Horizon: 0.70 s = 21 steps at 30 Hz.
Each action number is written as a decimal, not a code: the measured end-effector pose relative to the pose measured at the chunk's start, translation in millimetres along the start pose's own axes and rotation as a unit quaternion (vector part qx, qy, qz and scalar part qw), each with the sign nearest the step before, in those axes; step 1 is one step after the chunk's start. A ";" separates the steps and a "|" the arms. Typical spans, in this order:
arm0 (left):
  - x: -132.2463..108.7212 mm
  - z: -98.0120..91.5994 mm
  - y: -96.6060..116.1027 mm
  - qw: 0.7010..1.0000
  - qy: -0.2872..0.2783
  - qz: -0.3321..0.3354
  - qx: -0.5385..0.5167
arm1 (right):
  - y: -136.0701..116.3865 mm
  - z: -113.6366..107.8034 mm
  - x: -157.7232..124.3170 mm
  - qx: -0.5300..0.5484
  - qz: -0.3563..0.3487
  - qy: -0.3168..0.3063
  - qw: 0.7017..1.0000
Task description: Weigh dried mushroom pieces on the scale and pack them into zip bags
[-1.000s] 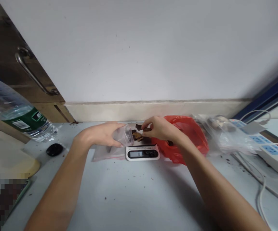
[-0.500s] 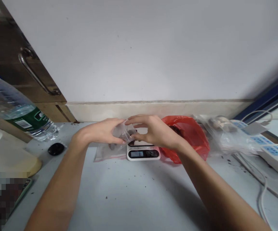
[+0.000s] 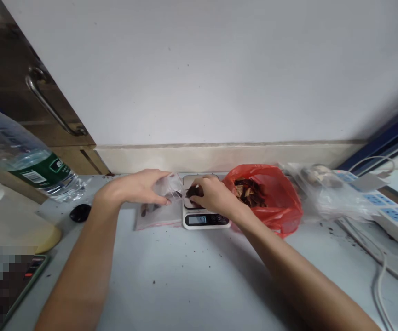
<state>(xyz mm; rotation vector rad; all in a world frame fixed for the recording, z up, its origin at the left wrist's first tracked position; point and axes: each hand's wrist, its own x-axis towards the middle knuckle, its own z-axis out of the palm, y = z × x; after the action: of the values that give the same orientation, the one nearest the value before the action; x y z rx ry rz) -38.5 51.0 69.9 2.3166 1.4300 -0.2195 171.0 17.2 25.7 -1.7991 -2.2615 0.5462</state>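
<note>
My left hand grips a clear zip bag by its side, thumb below and fingers above, its mouth turned towards the scale. Another clear zip bag with some dark pieces lies flat beneath. On the small white digital scale, reading about 4.3, my right hand has its fingers closed around dark dried pieces. Right beside the scale, a red plastic bag stands open, with brown dried slices inside.
A large water bottle leans in at the left, near a round black lid and a phone. At right are clear bags, a power strip and white cables. A wall stands behind.
My hands have moved apart. The right has gone from the zip bag's mouth down to the pieces on the scale, and the reading has dropped from about 8.1 to 4.3.
</note>
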 end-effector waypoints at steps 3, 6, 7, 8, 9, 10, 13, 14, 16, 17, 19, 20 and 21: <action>1.8 1.4 7.4 1.000 -0.018 -0.012 -0.008 | 9.6 -5.3 4.1 0.051 0.000 -0.009 0.999; 2.1 2.8 15.5 0.999 -0.028 -0.007 -0.013 | 21.2 -12.5 7.5 0.091 -0.012 -0.010 0.996; 2.4 3.5 17.8 0.999 -0.031 0.000 -0.019 | 23.9 -15.0 7.7 0.104 -0.024 -0.012 0.994; 2.8 4.4 19.7 0.999 -0.032 0.008 -0.027 | 25.6 -17.3 7.3 0.121 -0.040 -0.013 0.992; 3.5 5.4 21.1 0.999 -0.032 0.018 -0.035 | 26.1 -19.3 6.3 0.140 -0.058 -0.012 0.988; 4.5 6.4 21.9 0.998 -0.030 0.029 -0.041 | 25.3 -21.0 4.9 0.162 -0.076 -0.008 0.984; 7.7 8.3 21.2 0.997 -0.014 0.049 -0.050 | 18.0 -23.6 -0.3 0.244 -0.140 0.018 0.960; 8.4 8.2 20.1 0.998 -0.009 0.050 -0.047 | 15.1 -24.2 -1.9 0.270 -0.162 0.025 0.949; 8.2 6.4 17.3 0.998 -0.004 0.049 -0.041 | 10.8 -26.0 -4.3 0.313 -0.193 0.036 0.929; 7.3 4.8 15.9 0.998 0.000 0.051 -0.040 | 10.2 -27.4 -5.0 0.325 -0.195 0.046 0.924; 4.0 1.0 13.5 0.997 0.014 0.060 -0.045 | 12.3 -31.0 -5.5 0.308 -0.168 0.079 0.933; 2.0 -0.8 12.7 0.996 0.024 0.063 -0.051 | 14.7 -32.8 -5.5 0.277 -0.140 0.095 0.946; 0.1 -2.3 12.1 0.996 0.034 0.063 -0.056 | 17.5 -34.3 -5.4 0.233 -0.109 0.101 0.961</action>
<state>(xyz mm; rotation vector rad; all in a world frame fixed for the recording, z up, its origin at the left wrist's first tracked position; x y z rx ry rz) -28.0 47.3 75.1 2.3324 1.2860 -0.0249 200.9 20.8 50.3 -1.2973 -1.9519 0.7395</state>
